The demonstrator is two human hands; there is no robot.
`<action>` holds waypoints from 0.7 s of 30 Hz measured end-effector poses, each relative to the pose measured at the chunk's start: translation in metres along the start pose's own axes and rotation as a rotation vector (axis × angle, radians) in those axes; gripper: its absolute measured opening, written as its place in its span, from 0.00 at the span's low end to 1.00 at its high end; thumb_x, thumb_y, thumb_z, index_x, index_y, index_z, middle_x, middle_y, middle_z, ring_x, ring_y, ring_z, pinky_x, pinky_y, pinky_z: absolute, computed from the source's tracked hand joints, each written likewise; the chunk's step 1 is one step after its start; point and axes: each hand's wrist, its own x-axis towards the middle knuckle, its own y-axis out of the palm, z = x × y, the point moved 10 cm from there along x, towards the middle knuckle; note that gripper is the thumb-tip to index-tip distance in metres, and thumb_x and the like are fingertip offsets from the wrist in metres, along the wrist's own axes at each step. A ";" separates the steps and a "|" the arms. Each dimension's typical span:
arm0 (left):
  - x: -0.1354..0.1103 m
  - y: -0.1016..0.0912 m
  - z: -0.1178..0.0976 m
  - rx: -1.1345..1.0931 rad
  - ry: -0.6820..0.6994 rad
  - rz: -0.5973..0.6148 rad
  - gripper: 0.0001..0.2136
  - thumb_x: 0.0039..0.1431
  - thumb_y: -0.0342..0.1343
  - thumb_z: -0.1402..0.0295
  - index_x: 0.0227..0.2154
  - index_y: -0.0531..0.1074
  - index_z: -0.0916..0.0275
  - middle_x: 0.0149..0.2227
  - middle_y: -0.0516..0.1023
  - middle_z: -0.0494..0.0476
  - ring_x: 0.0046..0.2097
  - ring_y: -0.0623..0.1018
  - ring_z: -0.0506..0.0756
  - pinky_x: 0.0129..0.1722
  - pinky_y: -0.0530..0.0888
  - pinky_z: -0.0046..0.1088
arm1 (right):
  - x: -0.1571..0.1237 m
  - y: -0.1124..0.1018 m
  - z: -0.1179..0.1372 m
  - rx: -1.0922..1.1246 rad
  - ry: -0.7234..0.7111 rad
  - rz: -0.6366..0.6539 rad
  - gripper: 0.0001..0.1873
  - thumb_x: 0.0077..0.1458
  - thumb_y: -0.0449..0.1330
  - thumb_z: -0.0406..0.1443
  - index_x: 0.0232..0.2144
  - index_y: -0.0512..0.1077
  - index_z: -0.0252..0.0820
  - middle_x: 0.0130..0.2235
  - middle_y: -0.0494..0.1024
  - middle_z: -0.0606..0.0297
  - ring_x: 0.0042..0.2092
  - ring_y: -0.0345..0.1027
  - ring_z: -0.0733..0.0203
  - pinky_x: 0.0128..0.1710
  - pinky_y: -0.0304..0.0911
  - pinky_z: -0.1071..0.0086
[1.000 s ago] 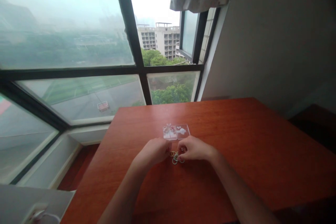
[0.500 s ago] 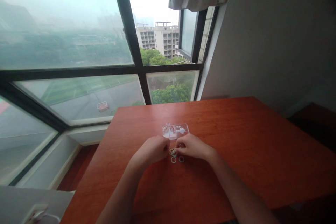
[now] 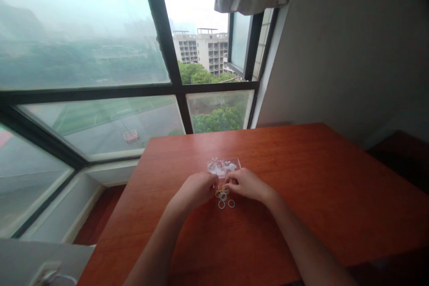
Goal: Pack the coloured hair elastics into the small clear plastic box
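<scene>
Several small rings, pale blue-green and yellowish, lie in a loose cluster on the table, with one blue-green ring (image 3: 221,204) at its near edge and another ring (image 3: 231,203) apart to the right. My left hand (image 3: 198,190) is closed in a pinch just left of the cluster; what its fingertips hold, if anything, is hidden. From the right, my right hand (image 3: 246,184) reaches over the cluster's far edge, thumb and fingers pinched together; I cannot make out what is between them. Just beyond both hands sits a clear plastic box (image 3: 220,174) with small rings inside, partly covered by my fingers.
The clear box's lid (image 3: 237,164), bearing a white print, lies flat to the right of the box. A reddish-brown wooden table (image 3: 288,152) carries everything. Large dark-framed windows (image 3: 177,88) stand beyond and to the left; a grey wall (image 3: 335,53) rises at the right.
My right fingertips have lifted slightly up and away from the middle of the ring cluster, so more of the rings show. My left hand has barely shifted.
</scene>
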 end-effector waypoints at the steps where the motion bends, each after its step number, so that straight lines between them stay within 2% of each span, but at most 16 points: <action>1: 0.000 -0.001 -0.002 -0.002 0.008 -0.009 0.08 0.56 0.51 0.70 0.31 0.75 0.60 0.32 0.79 0.56 0.31 0.75 0.53 0.28 0.62 0.24 | 0.000 -0.002 -0.001 -0.002 0.002 -0.012 0.06 0.53 0.60 0.35 0.31 0.78 0.42 0.27 0.78 0.67 0.28 0.67 0.67 0.27 0.52 0.76; 4: -0.002 -0.003 -0.014 -0.015 0.056 -0.005 0.07 0.55 0.51 0.72 0.31 0.75 0.60 0.32 0.79 0.55 0.31 0.75 0.52 0.29 0.63 0.23 | -0.002 -0.009 -0.006 -0.001 0.009 -0.042 0.07 0.53 0.59 0.33 0.32 0.78 0.42 0.27 0.77 0.67 0.28 0.66 0.67 0.27 0.51 0.76; 9: -0.003 0.005 -0.031 0.011 0.132 0.087 0.08 0.54 0.52 0.74 0.29 0.76 0.60 0.30 0.79 0.55 0.31 0.75 0.53 0.30 0.65 0.24 | -0.004 -0.010 -0.014 -0.001 0.048 -0.009 0.07 0.53 0.59 0.34 0.30 0.78 0.40 0.26 0.76 0.67 0.27 0.65 0.67 0.26 0.51 0.76; 15: -0.003 0.014 -0.033 0.051 0.120 0.106 0.10 0.55 0.50 0.73 0.27 0.78 0.60 0.30 0.80 0.58 0.30 0.77 0.55 0.31 0.67 0.26 | -0.004 -0.005 -0.014 0.038 0.045 0.032 0.06 0.53 0.60 0.35 0.31 0.77 0.41 0.27 0.77 0.67 0.29 0.67 0.66 0.27 0.52 0.76; 21: -0.004 0.006 -0.032 -0.036 0.138 0.089 0.07 0.53 0.52 0.74 0.26 0.76 0.61 0.28 0.79 0.54 0.29 0.74 0.52 0.28 0.63 0.24 | -0.004 -0.004 -0.012 0.048 0.020 0.036 0.06 0.53 0.60 0.34 0.32 0.78 0.40 0.27 0.78 0.67 0.28 0.67 0.67 0.27 0.53 0.76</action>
